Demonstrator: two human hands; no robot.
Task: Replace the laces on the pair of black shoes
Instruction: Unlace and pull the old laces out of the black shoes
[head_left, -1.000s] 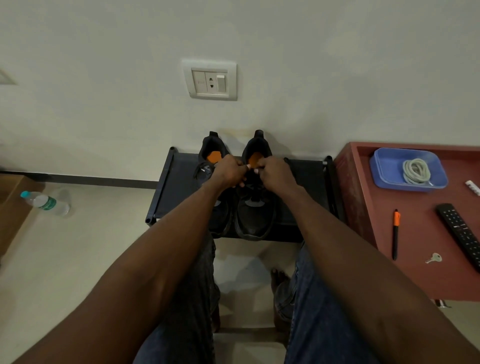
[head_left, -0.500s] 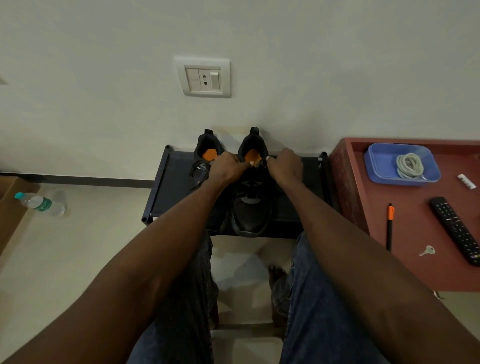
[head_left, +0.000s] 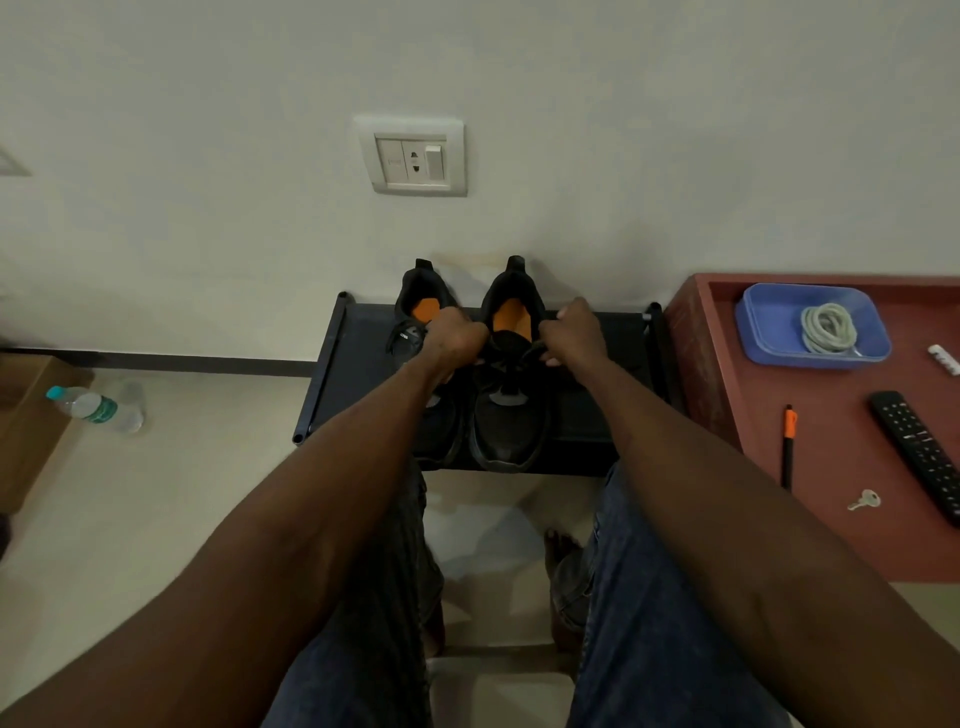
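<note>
Two black shoes sit side by side on a low black rack (head_left: 358, 374) against the wall, toes toward the person, heels at the rack's back edge. Both hands are at the right shoe (head_left: 511, 410), near its collar. Left hand (head_left: 457, 338) is curled at the collar's left side, right hand (head_left: 579, 335) curled at its right side. Each seems to pinch an end of the dark lace (head_left: 511, 371), pulling outward, but the lace is thin and black on black, so exact hold is hard to confirm. Left shoe (head_left: 423, 312) is partly hidden behind the left forearm; can't tell if it's laced.

Progress, as a judgement: early. Looks like the old lace on the right shoe is being undone or loosened at the top eyelets, w/ lower rows not yet pulled out. A coil of pale cord (head_left: 827, 328), prob. the new laces, lies untouched in a blue tray (head_left: 763, 332) at the back of the red table (head_left: 841, 519), right of the rack. Left to do: strip both shoes, thread new laces, tie.

Also on the table: pen (head_left: 788, 441), remote (head_left: 917, 449), key (head_left: 865, 500). Water bottle (head_left: 96, 408) lies on the floor at left.
</note>
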